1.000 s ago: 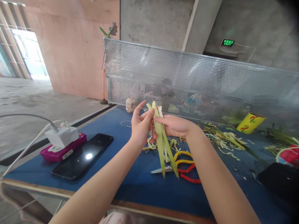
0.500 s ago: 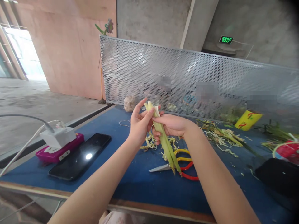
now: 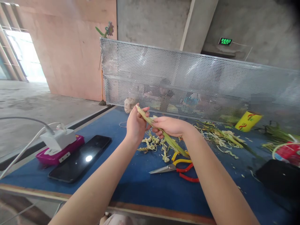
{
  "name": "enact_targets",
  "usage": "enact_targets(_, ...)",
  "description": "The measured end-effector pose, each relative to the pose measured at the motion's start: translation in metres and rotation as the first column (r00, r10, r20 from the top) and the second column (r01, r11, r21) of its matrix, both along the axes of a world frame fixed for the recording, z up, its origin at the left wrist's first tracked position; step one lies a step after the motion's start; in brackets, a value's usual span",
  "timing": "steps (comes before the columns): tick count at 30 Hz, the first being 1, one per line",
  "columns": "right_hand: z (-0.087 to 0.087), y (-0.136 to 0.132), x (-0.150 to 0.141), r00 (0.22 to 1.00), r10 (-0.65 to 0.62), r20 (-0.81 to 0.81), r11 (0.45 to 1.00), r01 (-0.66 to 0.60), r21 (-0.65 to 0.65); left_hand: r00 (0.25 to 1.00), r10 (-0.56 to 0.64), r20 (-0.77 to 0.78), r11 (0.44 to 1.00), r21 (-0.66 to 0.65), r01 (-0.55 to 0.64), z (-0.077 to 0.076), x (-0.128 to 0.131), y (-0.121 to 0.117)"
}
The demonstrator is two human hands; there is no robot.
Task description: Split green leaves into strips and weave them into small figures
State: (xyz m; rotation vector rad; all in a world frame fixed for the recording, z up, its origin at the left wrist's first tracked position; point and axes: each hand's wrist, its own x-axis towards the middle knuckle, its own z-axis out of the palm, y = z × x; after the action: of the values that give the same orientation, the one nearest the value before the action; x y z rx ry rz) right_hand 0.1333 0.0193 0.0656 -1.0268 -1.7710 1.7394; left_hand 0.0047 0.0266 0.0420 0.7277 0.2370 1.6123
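Note:
A long pale-green plant stalk (image 3: 171, 142) slants between my two hands above the blue table. Its whitish upper end is gripped by my left hand (image 3: 137, 123), thumb along the tip. My right hand (image 3: 167, 125) pinches it around the middle, and the leafy lower end hangs under my right wrist. Below lie scissors (image 3: 166, 169) with yellow and red handles, blades pointing left. Curled pale plant scraps (image 3: 152, 143) are scattered on the table just beneath my hands.
A black phone (image 3: 81, 157) and a purple power strip (image 3: 60, 151) with a white charger lie at left. A perforated metal screen (image 3: 145, 68) borders the back. More stalks and shreds (image 3: 225, 137), a yellow packet (image 3: 248, 121) and a black object (image 3: 277, 176) are on the right.
The stalk has turned from steep to more slanted, its lower end swinging up and right, off the scissors' blades. My left hand has shifted slightly left and closed around its tip.

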Motion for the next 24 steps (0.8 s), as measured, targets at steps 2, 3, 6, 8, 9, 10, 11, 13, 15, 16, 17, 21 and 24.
enact_targets(2, -0.001, 0.001, -0.001, 0.999, -0.018, 0.042, 0.999, 0.016, 0.038, 1.000, -0.021, 0.004, 0.999, 0.047, 0.021, 0.000, 0.001, -0.001)
enact_targets(3, -0.001, 0.000, -0.002, 0.997, -0.025, 0.067, 0.997, 0.020, 0.071, 1.000, -0.018, -0.007, 0.997, 0.073, 0.019, 0.000, 0.001, -0.002)
enact_targets(6, 0.004, -0.004, -0.004, 0.983, -0.028, 0.181, 0.985, -0.004, 0.173, 1.000, 0.004, -0.008, 0.995, 0.101, -0.003, -0.001, 0.001, -0.003)
enact_targets(8, 0.008, -0.007, -0.005, 0.967, -0.011, 0.255, 0.980, -0.040, 0.193, 1.000, 0.004, 0.031, 0.998, 0.068, -0.006, -0.002, 0.000, -0.002)
enact_targets(9, 0.010, -0.008, -0.006, 0.959, -0.013, 0.284, 0.978, -0.047, 0.203, 0.998, -0.006, 0.055, 0.999, 0.049, 0.003, -0.002, -0.001, 0.000)
enact_targets(10, 0.011, -0.009, -0.005, 0.952, -0.022, 0.306, 0.974, -0.049, 0.223, 0.996, -0.035, 0.082, 0.999, 0.023, 0.033, -0.002, -0.003, 0.001)
enact_targets(11, 0.012, -0.010, -0.005, 0.947, -0.037, 0.320, 0.966, -0.048, 0.253, 0.990, -0.079, 0.113, 0.997, -0.005, 0.080, -0.002, -0.004, 0.003)
enact_targets(13, 0.012, -0.011, -0.005, 0.948, -0.036, 0.316, 0.957, -0.059, 0.285, 0.968, -0.178, 0.179, 0.980, -0.058, 0.191, -0.001, -0.008, 0.006)
enact_targets(15, 0.011, -0.012, -0.005, 0.963, 0.055, 0.262, 0.975, -0.108, 0.193, 0.940, -0.255, 0.226, 0.956, -0.090, 0.281, 0.000, -0.011, 0.009)
enact_targets(16, 0.010, -0.013, -0.006, 0.967, 0.119, 0.225, 0.983, -0.146, 0.111, 0.931, -0.279, 0.236, 0.947, -0.094, 0.308, 0.000, -0.013, 0.010)
enact_targets(17, 0.010, -0.014, -0.007, 0.966, 0.175, 0.188, 0.982, -0.185, 0.034, 0.925, -0.293, 0.242, 0.942, -0.095, 0.323, 0.000, -0.014, 0.010)
enact_targets(21, 0.009, -0.018, -0.013, 0.956, 0.245, 0.159, 0.970, -0.243, -0.031, 0.899, -0.338, 0.277, 0.923, -0.086, 0.374, 0.000, -0.016, 0.011)
enact_targets(24, 0.010, -0.021, -0.015, 0.955, 0.238, 0.175, 0.970, -0.242, 0.004, 0.877, -0.365, 0.314, 0.912, -0.068, 0.404, -0.001, -0.016, 0.011)
